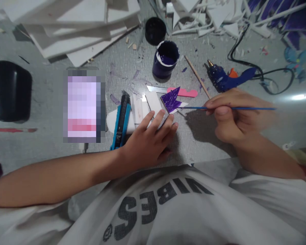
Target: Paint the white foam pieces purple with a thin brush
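Note:
My right hand [232, 115] pinches a thin blue paintbrush [252, 108]. Its tip touches a pointed white piece [170, 99] that is partly covered in wet-looking purple paint. My left hand [153, 136] lies with fingers apart over white flat pieces [155, 102], fingertips close to the lower edge of the painted one. Beside that hand is a blue and black utility knife [121, 119]. A pink-handled craft knife [183, 92] lies just behind the painted piece. Farther back stands an open jar of purple paint [165, 61].
Behind the jar sits its black lid [155, 30]. A blue glue gun [226, 76] with a looping cord and a wooden stick [197, 76] lie to the right. At left are a blurred-out phone [82, 105] and a black mouse [11, 90]. White sheets [73, 27] and scraps [219, 17] line the back.

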The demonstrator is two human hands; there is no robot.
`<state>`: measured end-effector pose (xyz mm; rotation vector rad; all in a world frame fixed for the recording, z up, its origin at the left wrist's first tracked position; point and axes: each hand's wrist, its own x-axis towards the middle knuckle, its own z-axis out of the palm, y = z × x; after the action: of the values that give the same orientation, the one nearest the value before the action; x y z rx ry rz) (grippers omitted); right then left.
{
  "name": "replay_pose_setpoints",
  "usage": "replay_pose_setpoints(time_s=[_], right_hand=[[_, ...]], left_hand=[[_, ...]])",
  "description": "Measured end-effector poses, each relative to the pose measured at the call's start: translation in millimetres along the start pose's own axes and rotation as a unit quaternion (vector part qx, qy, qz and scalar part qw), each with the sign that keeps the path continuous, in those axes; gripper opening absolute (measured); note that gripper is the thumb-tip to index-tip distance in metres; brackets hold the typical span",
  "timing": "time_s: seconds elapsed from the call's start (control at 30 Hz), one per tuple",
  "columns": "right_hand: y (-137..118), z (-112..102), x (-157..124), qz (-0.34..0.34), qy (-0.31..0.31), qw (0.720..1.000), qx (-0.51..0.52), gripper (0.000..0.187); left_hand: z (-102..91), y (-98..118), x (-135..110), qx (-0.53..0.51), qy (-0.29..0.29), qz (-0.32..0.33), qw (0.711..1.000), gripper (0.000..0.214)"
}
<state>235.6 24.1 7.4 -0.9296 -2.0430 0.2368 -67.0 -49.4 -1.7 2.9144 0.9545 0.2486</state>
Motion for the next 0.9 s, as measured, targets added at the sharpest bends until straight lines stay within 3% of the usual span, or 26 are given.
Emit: replay_pose_setpoints(time_s=[0.07,0.2,0.33,0.47,0.63,0.8,0.9], right_hand=[[0.5,0.1,2.5,-0.034,0.002,0.999,-0.035,0.028],[3.6,-2.2,3.3,-0.036,0.043,0.994,-0.09,0.034],[5.4,-1.0,-1.1,-0.011,0.076,0.995,-0.057,0.03],[4.9,2.4,-1.9,0.011,0.064,0.998,0.01,0.029],[6.8,-2.2,1.2,-0.028,0.035,0.995,-0.088,0.031],[5.0,-3.4,1.9,-0.032,0.103,0.989,-0.1,0.031],[0.5,2.7,2.7,0.062,0.142,0.988,-0.004,0.034]], left_hand=[[0.2,0.6,0.0,0.001,-0.002,-0.002,1.0,0.083],[0.1,1.2,0.5,-0.001,-0.014,-0.007,1.0,0.082],[0.3,0.7,0.6,-0.003,-0.013,-0.004,1.0,0.084],[-0.7,0.2,0.8,-0.008,-0.013,-0.005,1.0,0.083],[-1.4,0.6,1.4,-0.009,-0.012,-0.006,1.0,0.081],[0.3,0.8,1.7,-0.027,-0.023,-0.012,0.999,0.08],[0.0,0.6,1.8,-0.023,-0.023,-0.012,0.999,0.082]])
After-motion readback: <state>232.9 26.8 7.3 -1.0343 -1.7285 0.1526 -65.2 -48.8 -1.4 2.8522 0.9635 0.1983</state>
